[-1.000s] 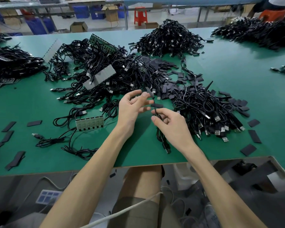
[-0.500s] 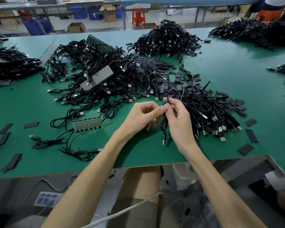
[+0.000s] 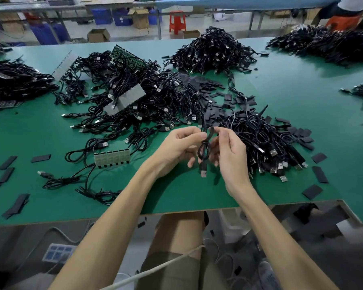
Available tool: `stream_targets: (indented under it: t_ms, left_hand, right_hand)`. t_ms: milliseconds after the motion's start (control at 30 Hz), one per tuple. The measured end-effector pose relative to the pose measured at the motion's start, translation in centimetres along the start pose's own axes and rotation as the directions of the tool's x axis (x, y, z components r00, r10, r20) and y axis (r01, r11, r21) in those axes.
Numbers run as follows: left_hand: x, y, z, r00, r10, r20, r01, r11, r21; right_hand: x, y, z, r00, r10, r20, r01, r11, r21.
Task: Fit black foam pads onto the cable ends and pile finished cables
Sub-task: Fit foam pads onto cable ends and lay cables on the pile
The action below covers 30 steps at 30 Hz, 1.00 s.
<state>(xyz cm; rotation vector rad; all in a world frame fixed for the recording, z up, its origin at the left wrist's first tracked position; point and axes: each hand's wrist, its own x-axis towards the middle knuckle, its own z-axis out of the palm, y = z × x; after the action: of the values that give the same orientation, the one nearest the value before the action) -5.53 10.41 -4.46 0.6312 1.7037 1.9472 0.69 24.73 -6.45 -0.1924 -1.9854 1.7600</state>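
Observation:
Above the near part of the green table (image 3: 176,191), my left hand (image 3: 176,145) and my right hand (image 3: 228,151) meet and both pinch the top of one short coiled black cable (image 3: 203,152). Its silver USB plug (image 3: 203,171) hangs down between my palms. A narrow black foam pad (image 3: 204,120) stands up from the pinched end. Just right of my hands lies a heap of black cables (image 3: 266,141) with plugs pointing toward me. Loose black foam pads (image 3: 218,97) are strewn behind my hands.
A tangled mass of cables with grey strips (image 3: 122,99) fills the middle left. A tall cable heap (image 3: 212,51) sits at the back, with others at the far right (image 3: 327,45) and far left (image 3: 15,82). A white connector block (image 3: 111,158) and stray pads (image 3: 320,174) lie near the front edge.
My hands came together from apart, then rose slightly. The cable, first hanging from my right hand alone, is now pinched by both hands, with the pad brought to its end.

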Motion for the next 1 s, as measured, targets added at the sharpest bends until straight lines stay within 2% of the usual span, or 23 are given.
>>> stream_targets:
  t_ms: [100,233,300,400,567,600,667,733,833,900,933,1000]
  left_hand:
    - [0.9,1.4,0.3,0.999,-0.014,-0.030,0.013,0.999,-0.034]
    - [2.9,3.8,1.9,0.999,-0.047,-0.011,0.048,0.996,0.080]
    - [3.8,4.6,3.2,0.998,-0.065,0.004,0.064,0.994,0.093]
    - [4.6,4.5,4.9,0.997,-0.071,-0.020,0.073,0.991,0.112]
    - [3.2,3.2,3.7,0.977,0.101,-0.187,-0.042,0.954,0.295]
    - [2.8,3.2,3.0,0.959,0.154,-0.236,-0.044,0.910,0.412]
    - [1.6,3.3,1.2,0.918,0.248,-0.310,0.024,0.746,0.666]
    - [-0.2,3.6,-0.8,0.893,0.275,-0.355,0.122,0.614,0.780]
    - [-2.6,4.0,-4.1,0.886,0.153,-0.438,0.346,0.411,0.844]
    - [-4.3,4.3,-5.8,0.831,0.079,-0.551,0.522,0.233,0.821]
    - [-5.1,4.5,-6.4,0.792,0.088,-0.604,0.583,0.187,0.791]
    - [-6.7,5.0,-7.4,0.737,0.133,-0.662,0.642,0.168,0.748]
  right_hand:
    - [0.1,0.3,0.0,0.995,0.053,0.086,-0.046,0.996,-0.082]
    - [-0.2,0.8,0.5,0.967,0.074,0.243,-0.010,0.967,-0.256]
    - [0.0,0.8,0.6,0.964,0.071,0.258,0.023,0.939,-0.342]
    - [0.1,0.6,0.3,0.966,0.054,0.254,0.031,0.948,-0.318]
    - [0.1,0.7,0.4,0.961,0.030,0.276,0.064,0.943,-0.326]
    - [0.1,0.9,0.4,0.963,0.028,0.269,0.057,0.952,-0.301]
    - [0.1,1.1,0.4,0.968,0.033,0.248,0.026,0.973,-0.228]
    - [0.1,1.2,0.4,0.969,0.044,0.245,0.001,0.983,-0.183]
    - [0.1,1.3,0.4,0.967,0.055,0.249,-0.011,0.985,-0.175]
    - [0.0,1.3,0.3,0.967,0.054,0.251,-0.009,0.984,-0.178]
    - [0.1,1.2,0.3,0.966,0.055,0.253,-0.008,0.983,-0.183]
    - [0.0,1.1,0.2,0.964,0.057,0.259,-0.007,0.981,-0.193]
